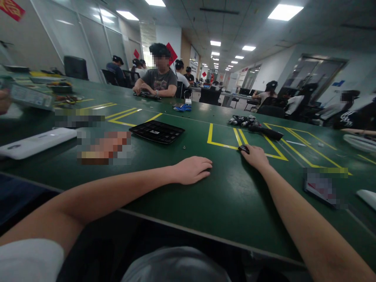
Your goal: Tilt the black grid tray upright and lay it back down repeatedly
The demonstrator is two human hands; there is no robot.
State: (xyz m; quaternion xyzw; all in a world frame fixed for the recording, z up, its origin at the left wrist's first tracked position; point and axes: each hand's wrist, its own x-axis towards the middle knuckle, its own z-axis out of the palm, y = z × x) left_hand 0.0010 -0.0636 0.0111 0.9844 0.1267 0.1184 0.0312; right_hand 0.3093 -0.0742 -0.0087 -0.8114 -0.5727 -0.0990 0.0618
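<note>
My left hand (192,170) lies palm down on the green table (211,207) with its fingers stretched out and nothing visible in them. Farther right, my right hand (256,157) has its fingers closed on a small black part (243,149) at the yellow tape line; its exact kind is too small to make out. A black plastic panel (157,131) with a ribbed inside rests beyond my left forearm. Between the panel and my left hand lies a tiny metallic piece (184,147).
Dark and silvery parts (241,120) lie in a cluster beside a black tube-like piece (268,132). Blue material (182,107) sits farther back. A long white casing (41,142) is at left. Across the table a person (160,78) works on a dark object.
</note>
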